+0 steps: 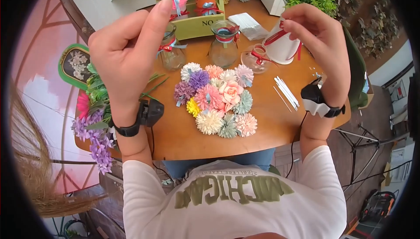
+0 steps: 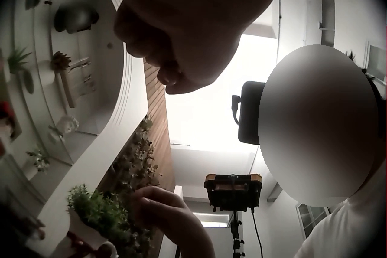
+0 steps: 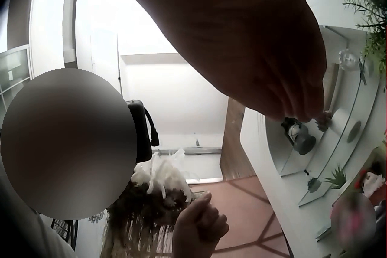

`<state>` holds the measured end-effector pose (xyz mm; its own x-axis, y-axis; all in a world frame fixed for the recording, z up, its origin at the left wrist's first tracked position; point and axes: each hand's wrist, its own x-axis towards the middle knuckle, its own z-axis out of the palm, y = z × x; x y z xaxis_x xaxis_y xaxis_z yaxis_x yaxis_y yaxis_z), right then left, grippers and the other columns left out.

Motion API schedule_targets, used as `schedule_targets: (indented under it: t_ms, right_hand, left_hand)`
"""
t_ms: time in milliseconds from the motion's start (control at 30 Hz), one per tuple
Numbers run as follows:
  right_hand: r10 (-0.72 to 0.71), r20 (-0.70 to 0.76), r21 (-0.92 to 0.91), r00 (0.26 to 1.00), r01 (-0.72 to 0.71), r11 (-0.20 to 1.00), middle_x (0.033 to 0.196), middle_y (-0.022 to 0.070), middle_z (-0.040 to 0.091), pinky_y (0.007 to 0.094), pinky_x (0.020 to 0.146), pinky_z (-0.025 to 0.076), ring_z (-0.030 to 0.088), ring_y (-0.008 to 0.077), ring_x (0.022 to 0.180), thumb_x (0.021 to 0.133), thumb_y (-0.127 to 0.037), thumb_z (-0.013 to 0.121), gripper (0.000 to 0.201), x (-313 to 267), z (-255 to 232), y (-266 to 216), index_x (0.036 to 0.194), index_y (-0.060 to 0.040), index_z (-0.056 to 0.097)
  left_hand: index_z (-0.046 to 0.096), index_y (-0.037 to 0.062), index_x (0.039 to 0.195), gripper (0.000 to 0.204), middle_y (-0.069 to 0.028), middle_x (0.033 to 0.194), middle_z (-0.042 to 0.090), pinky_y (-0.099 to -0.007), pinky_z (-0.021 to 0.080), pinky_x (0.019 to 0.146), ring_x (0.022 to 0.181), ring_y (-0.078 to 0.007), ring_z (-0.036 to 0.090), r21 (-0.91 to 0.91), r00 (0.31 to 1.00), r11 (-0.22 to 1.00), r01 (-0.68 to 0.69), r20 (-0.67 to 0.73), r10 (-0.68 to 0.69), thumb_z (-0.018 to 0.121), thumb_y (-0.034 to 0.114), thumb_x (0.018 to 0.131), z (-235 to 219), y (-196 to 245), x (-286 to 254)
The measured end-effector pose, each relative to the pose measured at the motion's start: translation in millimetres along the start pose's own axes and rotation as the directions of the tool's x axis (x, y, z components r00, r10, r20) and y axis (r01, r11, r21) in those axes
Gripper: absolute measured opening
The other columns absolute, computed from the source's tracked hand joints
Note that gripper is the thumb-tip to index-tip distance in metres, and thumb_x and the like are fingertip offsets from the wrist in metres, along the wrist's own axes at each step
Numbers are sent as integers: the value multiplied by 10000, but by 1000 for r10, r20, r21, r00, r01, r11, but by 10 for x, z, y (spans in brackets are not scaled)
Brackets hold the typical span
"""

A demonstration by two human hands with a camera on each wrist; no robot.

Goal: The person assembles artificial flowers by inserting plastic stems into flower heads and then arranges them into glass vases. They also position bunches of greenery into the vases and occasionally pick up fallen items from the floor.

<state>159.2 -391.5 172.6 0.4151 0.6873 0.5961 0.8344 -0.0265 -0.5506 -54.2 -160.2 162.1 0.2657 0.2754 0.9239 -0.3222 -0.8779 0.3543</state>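
My left hand (image 1: 127, 48) is raised over the left side of the table, fingers curled in and the thumb laid along them. Nothing shows in it. Across from it my right hand (image 1: 321, 37) is up, wrist bent, thumb and fingertips brought close together. A red ribbon (image 1: 275, 36) overlaps those fingertips in the head view; I cannot tell whether they pinch it. Below and between both hands lies a cluster of artificial flower heads (image 1: 210, 96) in pink, purple, cream, yellow and grey-green. Behind them stands a ribbon-tied glass vase (image 1: 224, 48).
Another glass vase (image 1: 172, 55) and a small round one (image 1: 257, 59) stand near a white cup (image 1: 282, 48). White sticks (image 1: 286, 92) lie at right. Artificial stems (image 1: 98, 127) fill the table's left edge. A green box (image 1: 190, 26) with two dolls stands at the back.
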Motion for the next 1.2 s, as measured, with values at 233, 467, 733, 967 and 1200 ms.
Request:
schedule_targets:
  t_ms: [233, 467, 733, 967, 1200]
  right_hand:
    - [27, 143, -237, 989, 8, 971, 733, 55, 679, 273, 621, 518, 643, 127, 646, 887, -102, 752, 162, 25, 181, -113, 1021, -25, 703]
    - [12, 148, -203, 989, 19, 979, 739, 57, 683, 274, 619, 517, 639, 122, 640, 867, -135, 782, 203, 8, 163, -123, 1016, -21, 705]
    - [-14, 310, -284, 951, 107, 953, 763, 100, 725, 347, 653, 547, 709, 247, 691, 824, -138, 751, 130, -18, 184, -89, 903, -40, 719]
    - [-13, 390, -536, 921, 238, 810, 715, 148, 635, 441, 609, 502, 650, 358, 701, 833, -158, 674, 113, -260, 369, -5, 785, -56, 664]
    - [466, 417, -883, 781, 227, 410, 705, 101, 687, 401, 570, 540, 708, 281, 675, 784, -97, 657, 77, -1133, 585, 572, 734, -82, 714]
  left_hand:
    - [548, -17, 635, 419, 47, 539, 333, -259, 195, 461, 526, -28, 281, 96, 997, 995, -26, 76, 18, 785, 167, 927, 30, -223, 0]
    - [564, -22, 630, 404, 46, 527, 353, -261, 204, 457, 518, -26, 292, 56, 995, 998, -28, 94, 23, 778, 150, 927, 111, -218, -39]
    - [580, -39, 654, 365, 6, 523, 377, -270, 243, 459, 513, -41, 321, 7, 990, 1000, -12, 138, 11, 757, 117, 932, 183, -235, -33]
    - [611, 3, 1155, 414, -223, 848, 645, -483, 488, 704, 770, -410, 614, 309, 279, 949, 64, 908, -314, 744, 288, 885, 64, -339, -70]
    - [610, -1, 1279, 538, -183, 950, 661, -410, 534, 786, 861, -317, 652, -19, 350, 1000, 10, 937, 15, 785, 263, 844, 179, -456, -228]
